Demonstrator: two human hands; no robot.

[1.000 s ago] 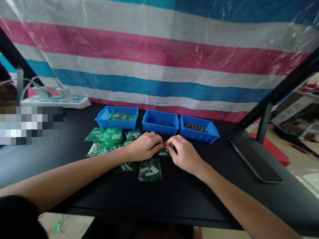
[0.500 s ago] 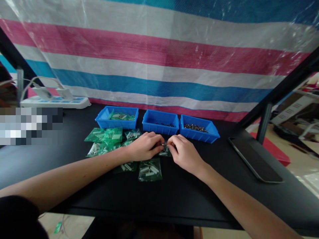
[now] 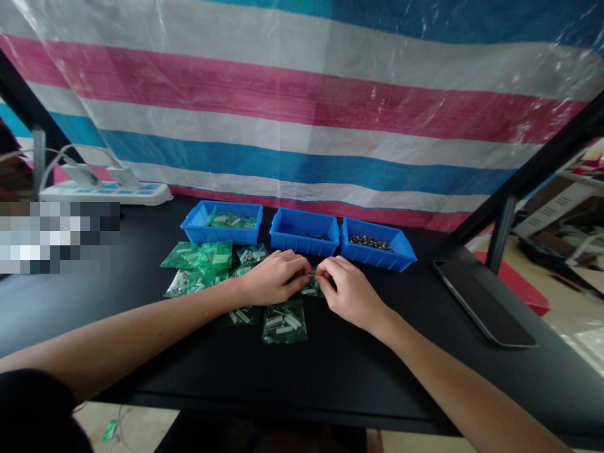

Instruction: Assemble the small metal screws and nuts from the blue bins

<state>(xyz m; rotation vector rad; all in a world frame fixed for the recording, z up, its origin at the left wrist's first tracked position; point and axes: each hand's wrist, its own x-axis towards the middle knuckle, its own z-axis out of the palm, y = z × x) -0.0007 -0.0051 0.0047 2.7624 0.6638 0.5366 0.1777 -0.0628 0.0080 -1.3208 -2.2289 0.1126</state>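
Observation:
Near the middle of the black table, my left hand [image 3: 278, 277] and my right hand [image 3: 348, 290] come close together, thumbs and fingers pinched. Between their fingertips is a small thin metal piece [image 3: 312, 275], too small to name, which both hands seem to grip. Just beneath it lies a clear green-tinted plastic bag [image 3: 311, 289] of small parts, partly covered by the hands. Another such bag [image 3: 284, 322], with white and metal pieces inside, lies closer to me. Left of my left hand, several more green bags [image 3: 207, 261] are heaped, some of them under my forearm.
Three blue bins stand in a row behind the hands: the left bin [image 3: 221, 235] has green bags, the middle bin [image 3: 304, 243] small dark parts, the right bin [image 3: 377, 258] shiny metal parts. A phone [image 3: 484, 305] lies at right, a power strip [image 3: 106, 194] at back left.

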